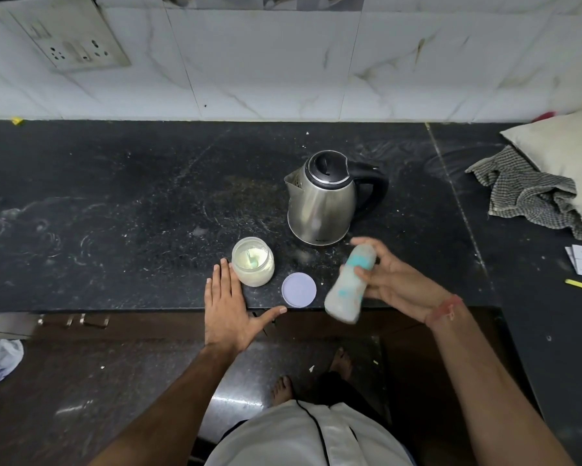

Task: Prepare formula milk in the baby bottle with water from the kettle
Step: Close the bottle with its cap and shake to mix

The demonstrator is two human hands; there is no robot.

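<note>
— Looking at the front edge of the black speckled stone counter (pixel 131 196), what sits closest to it?

— A round pale lilac lid (pixel 299 290), lying flat just short of the edge. Just left of it stands an open glass jar of cream-white formula powder (pixel 253 262) with a pale green scoop inside. The left hand (pixel 230 312) lies flat and spread, fingers beside the jar, apparently touching its side, thumb stretched along the counter edge toward the lid. It grips nothing.

— And the bottle?

— A blurred, whitish baby bottle with teal markings (pixel 349 285) is held tilted in the air, its lower end hanging past the counter edge over the floor. The right hand (pixel 395 284) is closed around its upper half, thumb across the front.

— Where is the kettle?

— Behind the bottle, further onto the counter: a brushed-steel kettle with black lid and handle (pixel 326 198), lid shut, spout pointing left, handle to the right.

— Any open room?

— Plenty on the left half of the counter. On the right, a grey checked cloth (pixel 525 193) lies crumpled against a white sack (pixel 565 149), well apart from the kettle.
</note>
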